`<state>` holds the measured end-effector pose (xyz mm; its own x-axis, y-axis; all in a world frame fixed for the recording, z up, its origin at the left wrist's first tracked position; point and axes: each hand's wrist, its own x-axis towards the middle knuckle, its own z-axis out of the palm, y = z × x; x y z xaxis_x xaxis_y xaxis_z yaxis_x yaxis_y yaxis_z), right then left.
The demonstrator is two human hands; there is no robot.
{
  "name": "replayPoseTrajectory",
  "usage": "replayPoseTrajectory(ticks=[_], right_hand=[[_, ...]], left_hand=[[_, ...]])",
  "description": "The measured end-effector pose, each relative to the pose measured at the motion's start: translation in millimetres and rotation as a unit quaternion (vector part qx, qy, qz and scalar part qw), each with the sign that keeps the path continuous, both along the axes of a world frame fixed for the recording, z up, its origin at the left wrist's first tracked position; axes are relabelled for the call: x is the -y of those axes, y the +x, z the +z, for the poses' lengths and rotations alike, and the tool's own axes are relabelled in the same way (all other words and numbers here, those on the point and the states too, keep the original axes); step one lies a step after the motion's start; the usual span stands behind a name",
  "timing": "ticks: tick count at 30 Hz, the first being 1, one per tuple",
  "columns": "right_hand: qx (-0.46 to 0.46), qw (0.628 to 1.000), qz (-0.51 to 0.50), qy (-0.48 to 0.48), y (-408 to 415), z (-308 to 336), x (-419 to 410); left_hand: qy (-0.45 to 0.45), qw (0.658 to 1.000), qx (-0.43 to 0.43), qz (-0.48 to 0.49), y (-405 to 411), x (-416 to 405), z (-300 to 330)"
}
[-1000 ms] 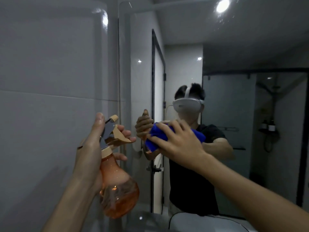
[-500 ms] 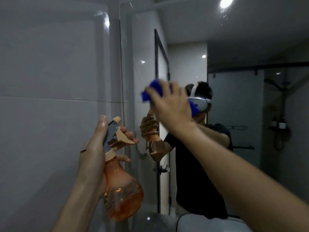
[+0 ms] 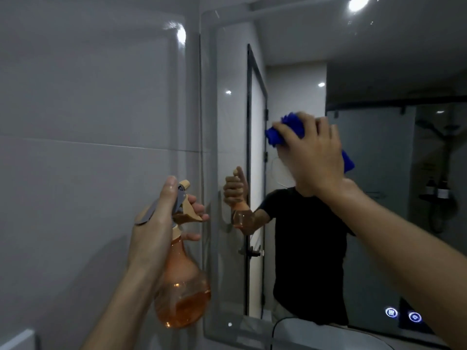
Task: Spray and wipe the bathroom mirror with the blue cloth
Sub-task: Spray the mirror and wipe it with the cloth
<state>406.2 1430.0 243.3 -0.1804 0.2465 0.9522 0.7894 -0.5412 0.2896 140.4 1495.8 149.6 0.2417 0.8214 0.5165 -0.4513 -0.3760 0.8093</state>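
At lower left of the frame, the left hand grips one orange spray bottle, unmoved. Right of centre, the right hand presses one blue cloth on the one mirror, now further right than half a second ago: wiping continues, I think.

The scene is looking dim and grey. A ceiling light is glaring at one o'clock, and a highlight is shining on the tiled wall at eleven o'clock. Straight lines are bowing toward the edges. Darker areas are looking soft, perhaps from motion blur.
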Motion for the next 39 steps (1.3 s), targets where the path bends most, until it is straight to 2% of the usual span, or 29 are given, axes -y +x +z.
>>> replayPoseTrajectory(ticks=[9,14,19,22,24,29,32,34,36,39], right_hand=[[-0.013,1.0,0.014,0.012,-4.2,2.9,-8.9],[-0.024,0.999,0.022,0.027,-10.8,1.5,-18.5],[-0.022,0.999,0.035,0.018,-42.0,33.0,-59.0],[-0.027,0.999,0.043,0.007,-66.3,40.3,-88.1],[0.005,0.999,0.044,-0.031,-78.0,27.1,-102.0],[0.088,0.971,0.069,-0.209,-83.5,-74.9,-108.5],[0.127,0.95,0.073,-0.276,-62.9,-118.6,-83.9],[0.148,0.951,0.075,-0.259,-49.9,-113.0,-68.1],[0.128,0.967,0.054,-0.212,-42.3,-77.8,-61.3],[0.049,0.996,0.032,-0.068,-44.5,5.9,-69.7]], left_hand=[[0.049,0.992,-0.034,0.109,-10.7,8.9,-19.7],[0.031,0.997,-0.001,0.074,-15.0,8.5,-22.5],[0.025,0.999,0.028,0.03,-22.9,8.2,-24.2],[-0.032,0.999,0.021,-0.009,-20.0,-5.9,-18.7],[-0.061,0.997,0.021,-0.031,-21.0,-12.2,-18.1],[0.011,0.995,0.096,0.005,-21.1,10.9,-24.1],[0.005,0.997,0.081,0.013,-19.2,11.1,-21.8],[0.014,0.997,0.077,0.01,-21.1,12.5,-21.5],[0.015,0.996,0.084,-0.004,-23.4,13.0,-22.6],[0.029,0.997,0.077,-0.001,-23.1,10.9,-24.8]])
